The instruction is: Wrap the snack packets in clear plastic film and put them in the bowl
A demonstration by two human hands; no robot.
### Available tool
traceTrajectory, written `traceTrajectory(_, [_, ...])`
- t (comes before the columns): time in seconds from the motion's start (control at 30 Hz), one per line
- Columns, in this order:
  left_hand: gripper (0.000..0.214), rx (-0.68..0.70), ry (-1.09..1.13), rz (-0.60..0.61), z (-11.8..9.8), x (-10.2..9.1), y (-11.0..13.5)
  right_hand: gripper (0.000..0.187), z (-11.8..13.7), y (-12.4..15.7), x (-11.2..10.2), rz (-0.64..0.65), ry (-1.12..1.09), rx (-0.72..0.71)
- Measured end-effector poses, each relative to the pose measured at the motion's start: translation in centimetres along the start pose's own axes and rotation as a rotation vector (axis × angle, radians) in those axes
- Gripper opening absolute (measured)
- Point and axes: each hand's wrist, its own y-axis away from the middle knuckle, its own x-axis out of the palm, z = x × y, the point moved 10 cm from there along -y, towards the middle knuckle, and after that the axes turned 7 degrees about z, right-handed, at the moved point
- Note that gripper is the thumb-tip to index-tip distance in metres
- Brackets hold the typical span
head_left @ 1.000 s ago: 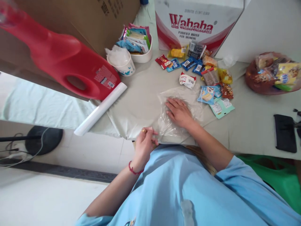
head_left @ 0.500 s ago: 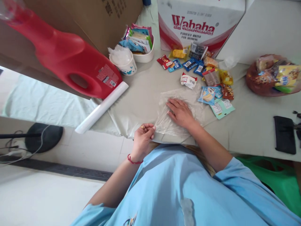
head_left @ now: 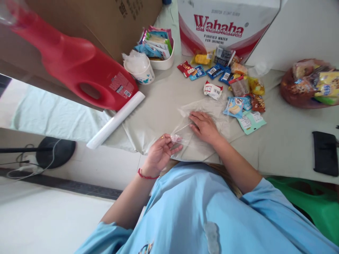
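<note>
A thin clear plastic bag lies spread on the table near its front edge. My left hand, with a red cord at the wrist, pinches the bag's left corner between thumb and forefinger, and its other fingers are loosely bent. Resting flat on the bag, my right hand has its fingers stretched out to the left. Just beyond the bag sits a white-and-red snack packet. A blue snack packet and a mint-green packet lie right of it.
More small snacks lie before a Wahaha carton. A red bowl of snacks and a black phone are at right. At left stand a red jug, a white roll, a paper cup and a white tub.
My left hand has turned and lifted the bag's corner slightly, drawing it inward. My right hand stays flat on the bag.
</note>
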Motion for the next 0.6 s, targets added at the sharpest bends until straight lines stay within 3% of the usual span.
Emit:
traceTrajectory(0.23, [0.007,-0.059,0.178,0.131,2.6,1.3,0.8,0.046,-0.1,0.0,-0.3,-0.022,-0.036,-0.010])
traceTrajectory(0.3, [0.021,-0.038,0.223,0.136,3.0,1.2,1.0,0.045,-0.1,0.0,-0.3,-0.017,-0.037,-0.008])
traceTrajectory(0.47, [0.051,0.131,0.247,0.063,1.9,-0.4,1.6,0.048,-0.1,-0.1,-0.3,-0.008,-0.013,0.031])
traceTrajectory(0.6, [0.067,0.130,0.250,-0.016,3.0,-2.2,3.2,0.056,0.3,-0.1,-0.6,-0.003,0.012,0.064])
